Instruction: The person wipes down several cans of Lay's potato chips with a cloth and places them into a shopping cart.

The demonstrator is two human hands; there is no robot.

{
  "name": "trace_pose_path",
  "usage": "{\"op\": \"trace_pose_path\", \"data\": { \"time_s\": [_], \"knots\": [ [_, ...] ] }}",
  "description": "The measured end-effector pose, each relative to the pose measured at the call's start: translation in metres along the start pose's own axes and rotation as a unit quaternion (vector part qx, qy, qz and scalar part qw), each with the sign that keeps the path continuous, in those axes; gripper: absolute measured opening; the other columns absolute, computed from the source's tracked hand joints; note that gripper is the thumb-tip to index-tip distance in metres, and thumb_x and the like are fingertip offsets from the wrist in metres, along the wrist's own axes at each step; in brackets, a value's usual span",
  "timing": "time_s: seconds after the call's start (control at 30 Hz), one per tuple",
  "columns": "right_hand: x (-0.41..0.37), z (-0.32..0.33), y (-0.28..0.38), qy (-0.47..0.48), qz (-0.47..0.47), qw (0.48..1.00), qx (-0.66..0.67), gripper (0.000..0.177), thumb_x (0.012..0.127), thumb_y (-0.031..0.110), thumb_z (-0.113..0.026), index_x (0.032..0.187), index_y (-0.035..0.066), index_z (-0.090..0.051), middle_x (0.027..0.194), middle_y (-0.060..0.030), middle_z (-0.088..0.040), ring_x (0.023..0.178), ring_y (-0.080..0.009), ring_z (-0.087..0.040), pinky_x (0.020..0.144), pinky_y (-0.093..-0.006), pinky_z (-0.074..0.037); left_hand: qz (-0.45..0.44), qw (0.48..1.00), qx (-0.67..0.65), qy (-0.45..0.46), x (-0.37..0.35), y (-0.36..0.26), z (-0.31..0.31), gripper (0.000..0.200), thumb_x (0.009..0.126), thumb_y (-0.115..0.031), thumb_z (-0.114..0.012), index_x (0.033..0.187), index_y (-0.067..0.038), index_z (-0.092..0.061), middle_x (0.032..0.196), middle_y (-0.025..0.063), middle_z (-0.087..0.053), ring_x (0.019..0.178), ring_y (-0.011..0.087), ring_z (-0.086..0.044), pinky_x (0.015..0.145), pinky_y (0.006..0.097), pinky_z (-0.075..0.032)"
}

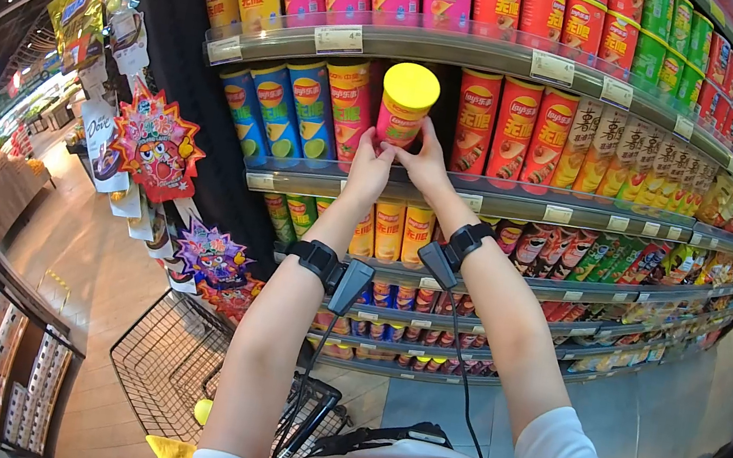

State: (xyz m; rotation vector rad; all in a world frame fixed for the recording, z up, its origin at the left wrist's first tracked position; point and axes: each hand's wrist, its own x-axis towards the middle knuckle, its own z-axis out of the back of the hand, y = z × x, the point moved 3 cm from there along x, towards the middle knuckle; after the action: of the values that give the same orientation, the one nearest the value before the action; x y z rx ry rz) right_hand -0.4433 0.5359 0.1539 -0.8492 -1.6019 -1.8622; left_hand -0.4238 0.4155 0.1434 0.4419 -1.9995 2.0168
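Observation:
Both arms reach out to a supermarket shelf. A pink chip canister with a yellow lid is held between my two hands at the second shelf, its lid tilted toward me. My left hand grips its lower left side. At its lower right, my right hand has its fingers closed around the can. Another pink canister stands just left of it, beside several blue canisters. To the right are red canisters. A dark gap shows behind the held can.
More canisters in pink, red and green line the upper shelf. Lower shelves carry more snack packs. A wire shopping cart stands at my lower left. Starburst-shaped signs hang along the shelf's left end. Cables run from the wrist straps.

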Motion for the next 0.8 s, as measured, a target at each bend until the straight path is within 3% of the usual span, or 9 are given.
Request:
{"op": "trace_pose_path", "data": {
  "time_s": [0.07,0.13,0.2,0.3,0.4,0.53,0.6,0.67,0.8],
  "knots": [
    [-0.001,-0.002,-0.015,0.013,-0.031,0.999,-0.043,0.071,0.071,0.018,-0.080,0.129,0.002,-0.041,0.118,-0.0168,-0.060,0.111,-0.0294,-0.058,0.093,-0.0358,-0.045,-0.013,0.999,0.024,-0.019,0.000,0.006,0.001,0.057,0.093,-0.011,-0.052,0.141,0.004,-0.027,0.136,0.0192,-0.045,0.124,0.0246,-0.046,0.103,0.0321,-0.035],
    [0.002,-0.002,-0.020,0.006,-0.033,0.997,-0.075,0.076,0.071,0.026,-0.081,0.130,0.003,-0.038,0.115,-0.0201,-0.061,0.108,-0.0345,-0.059,0.090,-0.0387,-0.047,-0.019,1.000,0.001,-0.014,0.010,0.017,0.002,0.045,0.092,-0.008,-0.051,0.133,0.004,-0.038,0.129,0.0126,-0.051,0.119,0.0190,-0.048,0.101,0.0283,-0.036],
    [0.002,-0.002,-0.021,0.011,-0.085,0.985,-0.149,0.084,0.070,0.033,-0.081,0.133,0.004,-0.035,0.118,-0.0229,-0.059,0.109,-0.0380,-0.058,0.091,-0.0410,-0.046,-0.022,1.000,0.000,-0.021,0.014,0.027,0.000,0.047,0.092,-0.007,-0.050,0.136,0.005,-0.035,0.129,0.0128,-0.051,0.117,0.0186,-0.049,0.100,0.0285,-0.037],
    [0.004,-0.002,-0.014,-0.003,-0.148,0.975,-0.164,0.081,0.074,0.023,-0.080,0.135,-0.002,-0.033,0.126,-0.0236,-0.054,0.116,-0.0298,-0.055,0.096,-0.0372,-0.043,-0.025,0.999,-0.001,-0.038,0.013,0.032,-0.001,0.053,0.093,-0.006,-0.049,0.141,0.007,-0.030,0.129,0.0132,-0.052,0.113,0.0178,-0.051,0.099,0.0289,-0.038],
    [0.010,-0.004,-0.026,0.026,-0.157,0.971,-0.177,0.082,0.075,0.030,-0.078,0.135,-0.002,-0.033,0.125,-0.0264,-0.053,0.117,-0.0323,-0.054,0.096,-0.0369,-0.043,-0.014,0.999,0.039,-0.014,0.011,0.034,-0.001,0.058,0.093,-0.006,-0.048,0.144,0.008,-0.024,0.131,0.0133,-0.051,0.111,0.0168,-0.052,0.098,0.0286,-0.038],
    [0.007,-0.007,-0.012,0.055,-0.164,0.956,-0.237,0.087,0.075,0.040,-0.076,0.137,-0.002,-0.032,0.121,-0.0293,-0.055,0.113,-0.0375,-0.056,0.092,-0.0384,-0.046,-0.012,1.000,0.006,-0.021,0.011,0.036,0.003,0.046,0.092,-0.004,-0.048,0.136,0.007,-0.037,0.125,0.0118,-0.053,0.111,0.0162,-0.051,0.096,0.0275,-0.039],
    [0.009,-0.006,-0.020,0.053,-0.148,0.946,-0.282,0.093,0.074,0.053,-0.071,0.140,0.004,-0.028,0.110,-0.0246,-0.063,0.104,-0.0398,-0.060,0.087,-0.0466,-0.047,0.004,1.000,-0.012,-0.001,0.010,0.037,0.003,0.042,0.092,-0.004,-0.047,0.132,0.007,-0.041,0.123,0.0114,-0.054,0.111,0.0163,-0.051,0.096,0.0273,-0.039],
    [0.008,-0.008,-0.019,0.064,-0.149,0.949,-0.271,0.092,0.075,0.054,-0.070,0.140,0.004,-0.028,0.109,-0.0245,-0.063,0.102,-0.0394,-0.061,0.087,-0.0477,-0.047,-0.047,0.999,0.001,-0.019,0.011,0.038,0.002,0.036,0.091,-0.003,-0.047,0.126,0.005,-0.046,0.120,0.0106,-0.055,0.111,0.0157,-0.051,0.095,0.0273,-0.038],
    [0.007,-0.011,-0.018,0.077,-0.148,0.943,-0.287,0.091,0.076,0.054,-0.069,0.136,-0.001,-0.030,0.109,-0.0264,-0.062,0.103,-0.0408,-0.060,0.088,-0.0469,-0.047,-0.009,0.997,-0.077,-0.002,-0.001,0.027,0.001,0.037,0.091,-0.003,-0.047,0.127,0.004,-0.046,0.121,0.0121,-0.055,0.114,0.0167,-0.050,0.096,0.0279,-0.037]
  ]
}}
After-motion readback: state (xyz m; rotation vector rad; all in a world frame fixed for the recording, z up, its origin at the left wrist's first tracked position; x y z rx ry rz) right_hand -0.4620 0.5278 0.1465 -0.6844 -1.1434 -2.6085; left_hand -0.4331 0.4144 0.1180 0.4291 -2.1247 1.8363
